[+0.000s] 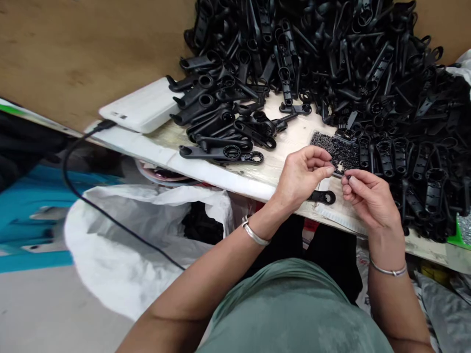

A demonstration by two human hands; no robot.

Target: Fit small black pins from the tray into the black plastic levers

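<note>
My right hand [373,198] is closed, with a tiny black part [348,177] pinched between thumb and forefinger. Facing it, my left hand [300,179] has thumb and fingers pressed together; whatever lies between those fingertips is too small to make out. Just beyond both hands sits a shallow clear tray [353,142] of small black pieces [331,147]. Below my left hand, a black plastic lever with a ring end [326,197] lies at the table edge, partly hidden by the wrist.
A large heap of black plastic levers [294,44] covers the back and right of the table [272,174]. Further left are a looser group of levers [209,127] and a white box [142,105] with a black cable [69,184]. A white sack [110,245] stands below the edge.
</note>
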